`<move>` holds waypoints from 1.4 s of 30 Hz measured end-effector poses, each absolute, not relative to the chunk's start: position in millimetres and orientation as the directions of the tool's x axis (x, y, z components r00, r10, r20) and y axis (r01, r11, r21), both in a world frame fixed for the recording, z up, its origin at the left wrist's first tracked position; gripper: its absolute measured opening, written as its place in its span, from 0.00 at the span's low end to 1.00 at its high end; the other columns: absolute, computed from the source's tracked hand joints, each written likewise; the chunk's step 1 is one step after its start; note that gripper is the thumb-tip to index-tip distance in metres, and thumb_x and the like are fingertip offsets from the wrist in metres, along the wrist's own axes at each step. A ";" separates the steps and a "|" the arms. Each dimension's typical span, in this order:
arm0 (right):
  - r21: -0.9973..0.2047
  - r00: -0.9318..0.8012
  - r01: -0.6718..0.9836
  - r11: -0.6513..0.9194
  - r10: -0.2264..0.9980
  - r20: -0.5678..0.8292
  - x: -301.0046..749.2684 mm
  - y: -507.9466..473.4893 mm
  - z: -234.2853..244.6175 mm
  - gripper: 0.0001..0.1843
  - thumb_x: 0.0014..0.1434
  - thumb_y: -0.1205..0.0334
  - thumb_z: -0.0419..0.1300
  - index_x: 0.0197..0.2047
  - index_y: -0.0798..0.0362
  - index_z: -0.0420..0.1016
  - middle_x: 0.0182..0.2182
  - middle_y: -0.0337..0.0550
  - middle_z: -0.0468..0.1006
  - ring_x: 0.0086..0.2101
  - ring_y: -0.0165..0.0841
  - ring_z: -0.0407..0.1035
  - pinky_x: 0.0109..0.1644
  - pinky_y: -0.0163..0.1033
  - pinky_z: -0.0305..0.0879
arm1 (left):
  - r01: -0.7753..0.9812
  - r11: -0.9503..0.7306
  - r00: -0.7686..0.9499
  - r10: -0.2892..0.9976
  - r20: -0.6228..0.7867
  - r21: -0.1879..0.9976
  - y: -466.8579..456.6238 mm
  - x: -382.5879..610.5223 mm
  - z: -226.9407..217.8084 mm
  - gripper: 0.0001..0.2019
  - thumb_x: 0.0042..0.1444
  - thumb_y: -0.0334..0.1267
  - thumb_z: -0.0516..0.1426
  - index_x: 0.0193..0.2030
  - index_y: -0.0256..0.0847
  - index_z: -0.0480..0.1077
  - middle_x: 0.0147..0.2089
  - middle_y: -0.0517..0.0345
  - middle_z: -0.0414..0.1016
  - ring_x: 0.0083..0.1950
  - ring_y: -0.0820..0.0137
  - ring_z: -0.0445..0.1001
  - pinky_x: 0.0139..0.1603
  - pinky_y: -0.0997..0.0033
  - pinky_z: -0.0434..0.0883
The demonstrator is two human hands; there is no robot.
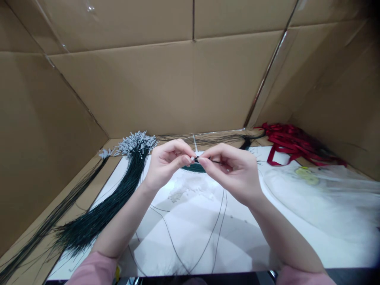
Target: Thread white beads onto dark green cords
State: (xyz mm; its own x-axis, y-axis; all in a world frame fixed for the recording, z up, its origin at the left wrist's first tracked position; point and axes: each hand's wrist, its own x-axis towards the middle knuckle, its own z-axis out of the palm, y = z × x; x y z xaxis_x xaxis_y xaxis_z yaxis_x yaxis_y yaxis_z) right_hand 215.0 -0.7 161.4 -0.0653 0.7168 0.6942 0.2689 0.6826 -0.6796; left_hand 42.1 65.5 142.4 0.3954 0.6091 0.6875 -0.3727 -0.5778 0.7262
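Observation:
Above the middle of the white work surface, my left hand point(168, 162) pinches a small white piece point(192, 159) between thumb and forefinger. My right hand point(236, 168) meets it fingertip to fingertip, pinching a thin dark cord point(216, 161). Whether the cord's end sits inside the white piece is too small to tell. Beneath the hands lie scattered small whitish pieces point(190, 194). Part of a dark green bundle of cords point(194, 168) shows behind the fingers. Several loose cord strands point(170, 233) curve down toward the front edge of the surface.
Left of my left arm lies a thick bundle of dark green cords point(118, 202) with white tips point(137, 143). A thinner bundle point(68, 198) lies farther left. Red ribbons point(293, 142) and a clear plastic bag point(323, 194) are at right. Cardboard walls point(148, 87) enclose the back and sides.

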 end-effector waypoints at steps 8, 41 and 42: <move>-0.666 -0.067 0.279 0.692 0.706 0.705 216.1 0.0 160.0 0.03 0.59 0.67 0.63 0.32 0.53 0.75 0.18 0.30 0.56 0.20 0.23 0.49 0.22 0.34 0.47 | -0.335 -0.639 0.388 0.576 0.720 0.692 65.0 39.8 145.9 0.02 0.58 0.31 0.62 0.37 0.39 0.78 0.32 0.56 0.73 0.32 0.76 0.72 0.32 0.78 0.71; -0.450 -0.112 0.458 0.766 0.552 0.826 215.3 1.7 161.2 0.05 0.58 0.71 0.63 0.31 0.54 0.76 0.17 0.33 0.62 0.20 0.25 0.56 0.26 0.34 0.55 | -0.163 -0.730 0.356 0.584 0.729 0.664 58.6 38.1 152.4 0.03 0.57 0.30 0.63 0.37 0.40 0.78 0.32 0.56 0.76 0.33 0.75 0.73 0.34 0.77 0.70; -0.448 -0.113 0.462 0.765 0.552 0.826 215.0 1.5 161.3 0.05 0.58 0.70 0.63 0.31 0.54 0.76 0.17 0.33 0.63 0.20 0.25 0.56 0.26 0.34 0.55 | -0.172 -0.729 0.354 0.582 0.732 0.663 58.5 38.5 152.4 0.03 0.57 0.30 0.63 0.37 0.40 0.78 0.32 0.56 0.76 0.33 0.75 0.73 0.34 0.77 0.70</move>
